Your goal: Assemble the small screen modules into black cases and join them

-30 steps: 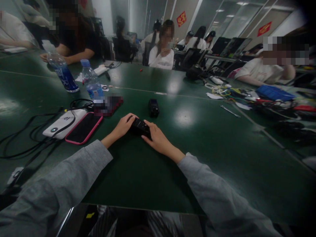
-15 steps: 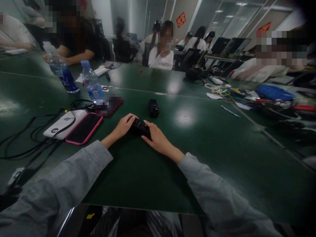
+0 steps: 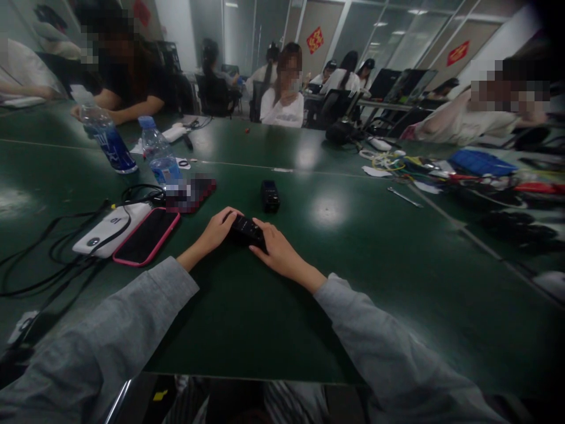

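Between my hands is a small black box-shaped device (image 3: 247, 228) with tiny light markings on its upper face; its exact kind does not show. My left hand (image 3: 219, 227) grips its left end, thumb on top. Around its right end is my right hand (image 3: 279, 250), with the thumb at the near side and fingers over the far side. Just beyond them a second black device (image 3: 270, 196) with a dark screen stands on the green table (image 3: 247, 318). The undersides of the held device are hidden.
Left of my hands lie a pink-edged phone (image 3: 148, 237), a white power bank (image 3: 110, 231) with black cables, and a dark red blurred item (image 3: 198, 193). Two bottles (image 3: 159, 154) stand behind. At right are a wrench (image 3: 404, 197) and a cable pile (image 3: 481, 165). People sit around.
The whole view has shifted slightly, so table items appear a little lower and further left. Both hands keep the same hold on the black device.
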Tool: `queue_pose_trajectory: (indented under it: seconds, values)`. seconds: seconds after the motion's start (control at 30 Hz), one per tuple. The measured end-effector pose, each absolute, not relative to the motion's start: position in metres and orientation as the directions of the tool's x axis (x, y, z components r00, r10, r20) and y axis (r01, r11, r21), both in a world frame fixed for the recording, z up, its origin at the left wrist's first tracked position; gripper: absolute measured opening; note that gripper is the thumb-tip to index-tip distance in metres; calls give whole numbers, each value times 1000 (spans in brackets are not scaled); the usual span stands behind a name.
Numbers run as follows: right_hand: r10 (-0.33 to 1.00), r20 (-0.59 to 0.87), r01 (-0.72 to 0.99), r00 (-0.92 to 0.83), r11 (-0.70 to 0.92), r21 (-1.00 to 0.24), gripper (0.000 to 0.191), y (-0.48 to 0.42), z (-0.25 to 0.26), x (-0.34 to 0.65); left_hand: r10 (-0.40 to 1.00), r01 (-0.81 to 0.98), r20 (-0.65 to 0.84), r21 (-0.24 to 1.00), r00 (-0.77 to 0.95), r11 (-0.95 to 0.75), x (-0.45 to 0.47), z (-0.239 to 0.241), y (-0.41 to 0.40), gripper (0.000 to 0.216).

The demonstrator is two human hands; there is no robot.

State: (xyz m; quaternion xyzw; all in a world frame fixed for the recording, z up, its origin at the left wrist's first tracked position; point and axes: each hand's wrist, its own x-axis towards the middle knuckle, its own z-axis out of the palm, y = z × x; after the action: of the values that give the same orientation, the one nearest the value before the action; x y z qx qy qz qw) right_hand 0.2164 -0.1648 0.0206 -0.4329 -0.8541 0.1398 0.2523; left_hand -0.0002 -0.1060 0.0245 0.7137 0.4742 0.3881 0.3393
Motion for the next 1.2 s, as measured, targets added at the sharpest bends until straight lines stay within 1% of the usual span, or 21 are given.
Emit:
queue_pose_trajectory:
  seconds: [0.27,0.4,0.57,0.7,0.83,0.9,1.0,1.1,1.2]
  values:
    - [802,324,659,-501,597,-458,71,-163,19,217,946,418,207,858,248,-297,0,29,-110,46]
    - [776,355,640,-521,631,-439,76,-163,20,216,948,417,209,859,241,-295,1,31,-112,52]
    - [783,383,639,-490,622,-453,66,-164,22,217,949,353,194,894,249,-275,3,30,-112,59]
    - [766,479,616,-430,636,-465,61,-166,25,216,951,318,227,904,212,-287,3,28,-112,62]
    - [749,601,618,-278,618,-485,58,-167,29,216,955,290,235,915,183,-281,2,24,-109,65]
    - [732,662,651,-162,583,-485,59,-165,34,219,959,274,223,925,173,-264,2,23,-108,65]
    - [690,723,714,36,489,-502,62,-156,41,235,958,284,220,921,184,-266,3,24,-108,60]
    - [650,731,752,206,373,-543,62,-137,39,264,953,323,214,905,217,-276,4,29,-112,53]
    - [678,671,797,300,208,-567,59,-117,23,294,952,342,195,900,237,-270,5,33,-115,47]
